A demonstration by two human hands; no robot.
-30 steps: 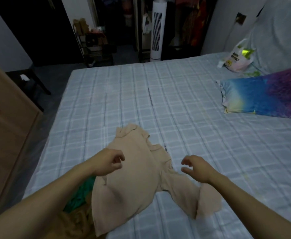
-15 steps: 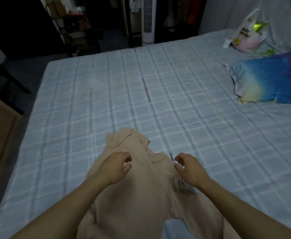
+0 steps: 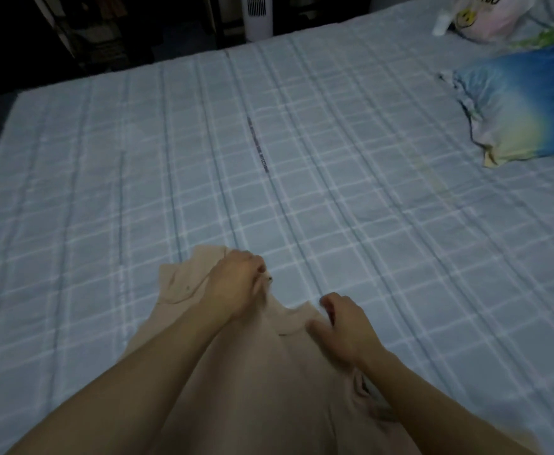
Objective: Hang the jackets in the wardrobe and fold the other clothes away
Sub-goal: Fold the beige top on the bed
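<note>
A soft beige garment [image 3: 269, 372] of thin, matte cloth lay spread on the near part of the bed [image 3: 334, 198], its collar end pointing away and its body running off the near edge of the view between the two bare forearms. The left hand [image 3: 236, 287] rested at the neckline with its fingers [image 3: 259, 264] curled and pinching the cloth by a small dark button. The right hand [image 3: 344, 326] lay just right of the collar, fingers bent down onto the fabric; motion blur made it unclear whether they truly gripped the cloth or only pressed it. A folded flap with a curved seam stuck out on the left of the collar, and loose wrinkles gathered under the right wrist. The bed was covered by a pale blue-grey sheet with a woven grid of white lines and long, straight creases. At the far right lay a puffy pillow [image 3: 525, 106] in a smooth blue case fading to yellow, and beyond it a crinkled plastic bag [image 3: 492, 18] printed with a yellow smiley face. A white ribbed tower fan [image 3: 258, 14] stood past the far edge of the bed.
</note>
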